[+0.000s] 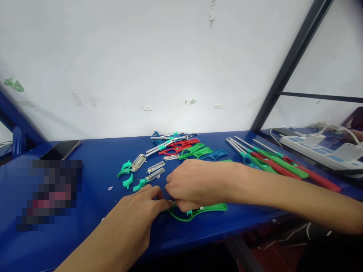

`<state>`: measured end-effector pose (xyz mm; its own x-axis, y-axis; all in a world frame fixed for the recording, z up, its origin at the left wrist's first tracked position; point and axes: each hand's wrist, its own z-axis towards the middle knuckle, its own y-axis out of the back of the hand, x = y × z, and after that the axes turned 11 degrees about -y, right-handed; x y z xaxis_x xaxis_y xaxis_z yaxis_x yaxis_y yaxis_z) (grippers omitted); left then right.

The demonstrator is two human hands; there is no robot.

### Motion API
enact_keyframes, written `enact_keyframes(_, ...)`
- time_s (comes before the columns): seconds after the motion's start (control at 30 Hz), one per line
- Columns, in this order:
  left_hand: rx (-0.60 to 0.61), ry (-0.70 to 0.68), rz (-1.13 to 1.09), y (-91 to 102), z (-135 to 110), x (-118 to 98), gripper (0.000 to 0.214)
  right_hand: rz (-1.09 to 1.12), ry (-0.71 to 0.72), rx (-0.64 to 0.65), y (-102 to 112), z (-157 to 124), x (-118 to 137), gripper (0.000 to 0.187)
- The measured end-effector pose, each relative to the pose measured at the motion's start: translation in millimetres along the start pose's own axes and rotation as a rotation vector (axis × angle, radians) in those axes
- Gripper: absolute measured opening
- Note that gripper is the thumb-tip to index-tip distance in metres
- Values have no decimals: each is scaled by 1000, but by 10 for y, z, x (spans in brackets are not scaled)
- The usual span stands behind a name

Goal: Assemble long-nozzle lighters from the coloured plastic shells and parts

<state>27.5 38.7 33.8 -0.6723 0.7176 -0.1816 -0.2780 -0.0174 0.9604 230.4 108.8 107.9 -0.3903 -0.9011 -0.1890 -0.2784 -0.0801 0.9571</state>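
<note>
A green lighter casing [211, 207] with a looped trigger guard lies near the table's front edge. With thumb and fingers together, my left hand [141, 209] pinches the casing's left end. My right hand [195, 183] is closed just above the casing; its fingertips and anything in them are hidden. Close to my left hand lie teal triggers [127, 182] and clear fuel tanks [155, 173]. Behind my right hand are an open green casing half [195, 152], a red casing half [181, 145], a blue casing half [217, 155] and several metal tubes [160, 147].
Several whole long-necked lighters [286, 166] lie at the right on the blue table [93, 200]. A phone [61, 150] rests at the back left. Beyond a dark metal post [283, 75] sits a white power strip [320, 149]. A white wall [141, 68] stands behind.
</note>
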Motion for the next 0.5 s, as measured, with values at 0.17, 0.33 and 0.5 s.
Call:
enact_keyframes(0.17, -4, 14, -14, 13, 9, 2, 48, 109, -90, 197, 110, 71, -30, 32)
enact_keyframes(0.33, -22, 32, -21, 20, 14, -19, 44, 219, -96, 248, 120, 67, -128, 26)
enact_keyframes(0.5, -26, 50, -18, 14, 10, -29, 47, 340, -35, 84, -38, -59, -224, 18)
